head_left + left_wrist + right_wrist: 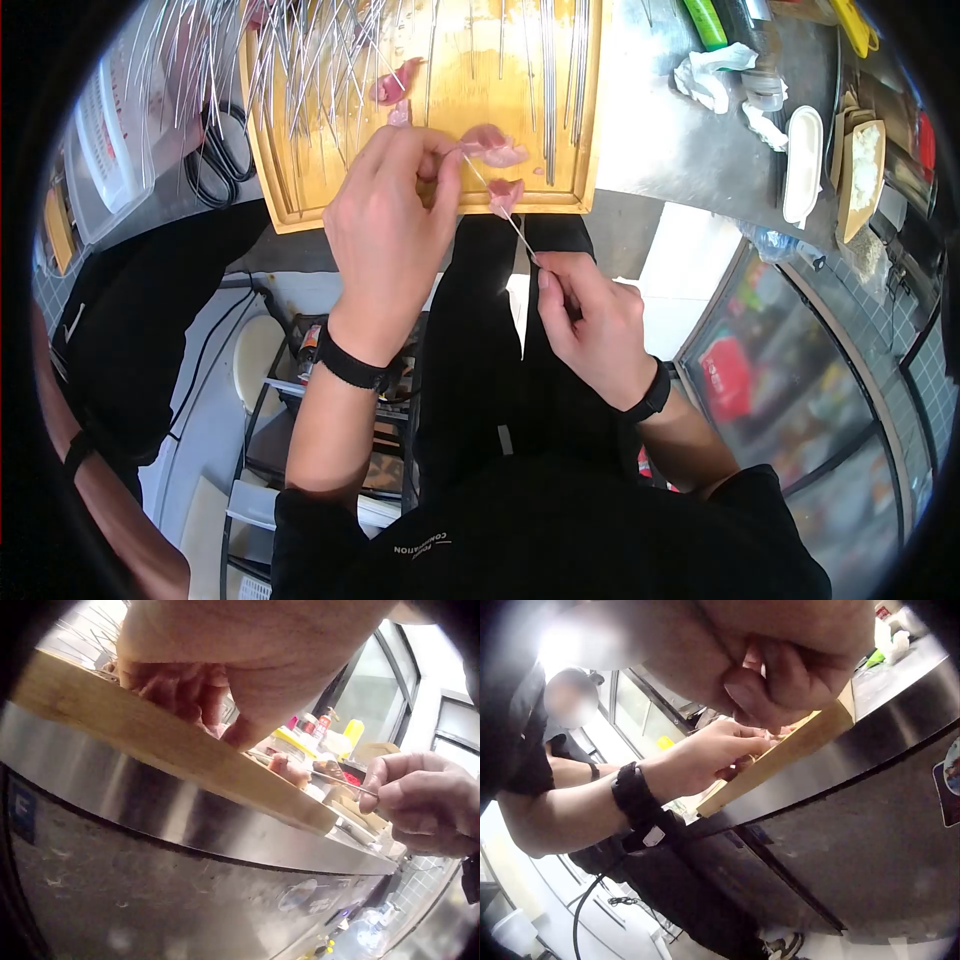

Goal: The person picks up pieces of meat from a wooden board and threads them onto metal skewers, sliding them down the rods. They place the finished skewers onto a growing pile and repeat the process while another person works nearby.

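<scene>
A thin metal skewer slants across the front edge of the wooden tray. My right hand pinches its near end between thumb and index finger. One pink piece of raw meat is threaded partway along it. At the far end, my left hand pinches the skewer by its tip, fingers curled over the tray. Just beyond those fingertips lies another raw meat piece. In the left wrist view, the meat on the skewer shows between both hands.
Many loose metal skewers cover the tray's left side, with more along its right. A darker meat scrap lies between. A coiled black cable sits left of the tray; crumpled white tissue and a white dish are on the right.
</scene>
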The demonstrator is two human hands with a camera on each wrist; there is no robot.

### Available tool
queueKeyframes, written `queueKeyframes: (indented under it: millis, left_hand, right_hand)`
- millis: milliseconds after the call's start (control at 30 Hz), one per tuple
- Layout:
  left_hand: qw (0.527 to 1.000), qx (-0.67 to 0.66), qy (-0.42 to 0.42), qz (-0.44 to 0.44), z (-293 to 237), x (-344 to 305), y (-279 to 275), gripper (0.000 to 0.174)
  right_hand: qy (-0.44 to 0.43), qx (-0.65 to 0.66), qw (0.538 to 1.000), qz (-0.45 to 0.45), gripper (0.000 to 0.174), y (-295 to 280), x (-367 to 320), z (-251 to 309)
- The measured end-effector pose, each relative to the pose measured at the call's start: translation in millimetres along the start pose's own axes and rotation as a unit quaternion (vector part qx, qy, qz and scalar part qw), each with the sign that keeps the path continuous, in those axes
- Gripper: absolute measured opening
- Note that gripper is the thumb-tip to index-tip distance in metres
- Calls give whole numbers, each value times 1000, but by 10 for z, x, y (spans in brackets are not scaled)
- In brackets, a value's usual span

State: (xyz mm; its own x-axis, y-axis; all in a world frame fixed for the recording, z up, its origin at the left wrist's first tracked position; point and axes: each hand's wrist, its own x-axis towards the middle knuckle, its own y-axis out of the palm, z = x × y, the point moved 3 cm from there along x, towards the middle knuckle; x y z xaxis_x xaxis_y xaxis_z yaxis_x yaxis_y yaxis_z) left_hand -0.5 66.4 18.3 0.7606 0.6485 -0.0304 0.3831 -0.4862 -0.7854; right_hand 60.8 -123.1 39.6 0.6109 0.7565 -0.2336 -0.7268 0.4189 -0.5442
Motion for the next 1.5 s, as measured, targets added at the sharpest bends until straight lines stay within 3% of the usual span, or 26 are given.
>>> queueKeyframes:
  millis: [133,400,733,833,900,1033,1133,1333,1433,1500]
  left_hand:
    - [1000,2,-11,3,-13,10,9,12]
    - [999,9,47,-9,30,-5,48,16]
    - [998,5,58,38,-52,-55,-36,16]
    - [997,25,77,-6,-15,24,-150,17]
    - [985,103,108,-91,7,110,-233,24]
    - [980,146,96,-91,24,160,-187,31]
    - [972,206,87,-77,-26,204,-170,23]
    - [980,159,97,-70,-17,151,-172,12]
    - [988,85,84,-93,-95,69,-270,12]
    - [993,-52,60,-82,-209,30,-357,14]
  right_hand:
    - [19,-20,1000,3,11,18,11,36]
    - [11,-46,999,21,11,18,76,128]
    - [-11,-9,999,-30,13,166,296,57]
    - [23,62,997,-48,12,175,272,15]
    - [57,109,990,-63,12,154,199,-72]
    - [54,117,989,-73,9,56,118,-125]
    - [66,109,990,-64,9,5,71,-141]
    - [79,134,986,-66,10,-9,34,-186]
    - [69,134,986,-70,10,-32,38,-164]
    - [74,128,986,-73,10,-50,20,-177]
